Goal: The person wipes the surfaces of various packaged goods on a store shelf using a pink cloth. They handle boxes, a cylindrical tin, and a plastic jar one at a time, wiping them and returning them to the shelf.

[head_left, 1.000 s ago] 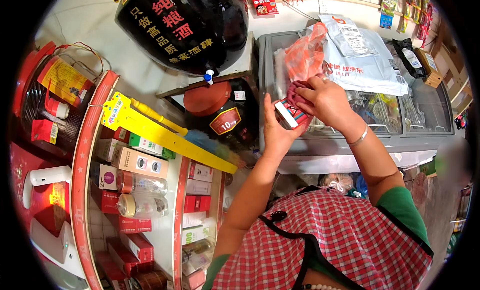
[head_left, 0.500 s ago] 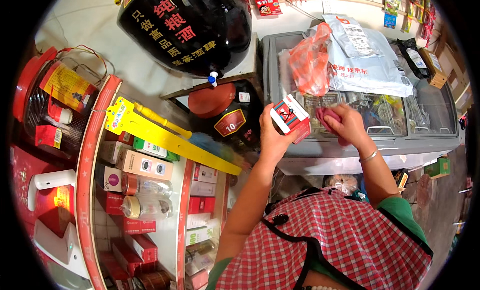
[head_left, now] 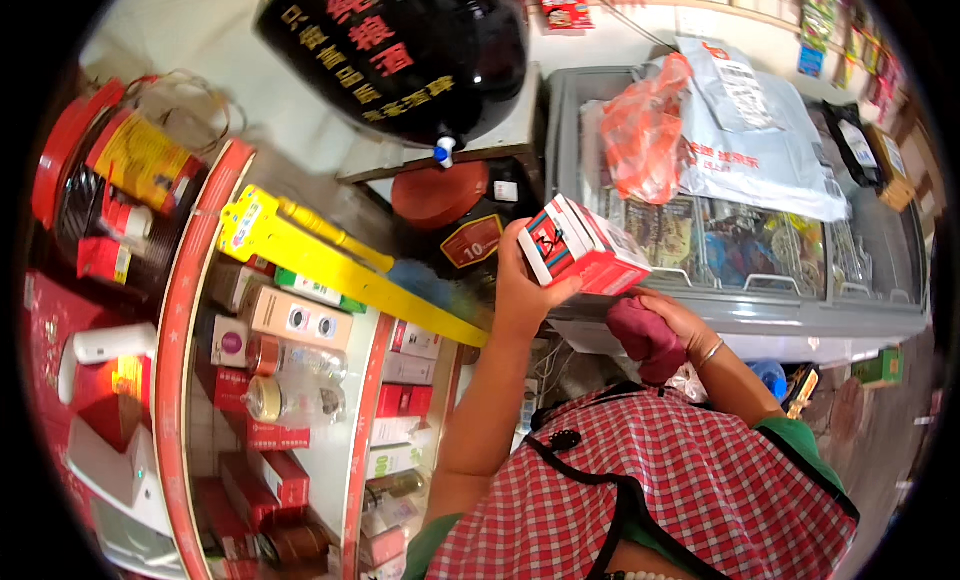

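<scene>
My left hand (head_left: 528, 292) grips a small red-and-white carton (head_left: 612, 267) with handwritten black marks on its white end. The carton is tilted, and one long red side faces up to the right. Just below and to the right of it, my right hand (head_left: 683, 323) is closed on a dark red cloth (head_left: 646, 338), which bunches out from the fingers and hangs toward my apron. The cloth and the carton look close together, but I cannot tell whether they touch.
A grey glass-topped freezer (head_left: 760, 310) carries grey mailing bags (head_left: 760, 160) and an orange plastic bag (head_left: 645, 130). At left stands a shelf unit (head_left: 180, 380) with boxes and jars. A yellow strip (head_left: 350, 290) slants out from it. A large black jar (head_left: 400, 50) stands behind.
The carton has turned in my left hand, so more of its long red side shows. My right hand has come down toward my body with the cloth. The whole view has shifted slightly.
</scene>
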The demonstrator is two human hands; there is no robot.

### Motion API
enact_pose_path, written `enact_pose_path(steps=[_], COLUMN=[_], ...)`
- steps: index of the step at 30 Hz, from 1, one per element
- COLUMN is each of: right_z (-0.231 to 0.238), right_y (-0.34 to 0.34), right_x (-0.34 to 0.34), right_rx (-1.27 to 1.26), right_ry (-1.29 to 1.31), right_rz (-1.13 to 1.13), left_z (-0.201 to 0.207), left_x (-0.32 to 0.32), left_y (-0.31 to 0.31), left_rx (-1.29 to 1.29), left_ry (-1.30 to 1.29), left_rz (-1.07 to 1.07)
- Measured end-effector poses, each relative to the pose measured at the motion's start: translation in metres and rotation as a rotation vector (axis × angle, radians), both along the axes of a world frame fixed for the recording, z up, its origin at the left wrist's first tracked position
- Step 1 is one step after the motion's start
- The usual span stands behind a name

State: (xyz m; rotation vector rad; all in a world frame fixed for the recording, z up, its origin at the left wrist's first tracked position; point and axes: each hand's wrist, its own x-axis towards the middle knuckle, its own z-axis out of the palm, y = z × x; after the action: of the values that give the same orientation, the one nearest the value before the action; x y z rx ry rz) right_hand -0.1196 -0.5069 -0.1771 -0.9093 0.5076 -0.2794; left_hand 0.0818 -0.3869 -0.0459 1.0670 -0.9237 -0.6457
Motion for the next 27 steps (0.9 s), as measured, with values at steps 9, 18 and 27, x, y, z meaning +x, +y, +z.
enact_pose_path(steps=[9,18,27], right_z=[-0.008,0.054,0.087], right_y=[0.009,0.082,0.183], right_x=[0.013,0.097,0.154], right_rx=[0.342,0.139,-0.071], right_ry=[-0.143,-0.153,-0.16], right_rz=[0.222,0.846,1.372], left_z=[0.022,0.006,0.02], left_x=[-0.006,-0.052,-0.168], left_y=[0.103,0.25,0.328], left_rx=[0.048,0.312,0.078], left_ry=[-0.076,-0.148,0.326], left_rz=[0.051,0.422,0.99])
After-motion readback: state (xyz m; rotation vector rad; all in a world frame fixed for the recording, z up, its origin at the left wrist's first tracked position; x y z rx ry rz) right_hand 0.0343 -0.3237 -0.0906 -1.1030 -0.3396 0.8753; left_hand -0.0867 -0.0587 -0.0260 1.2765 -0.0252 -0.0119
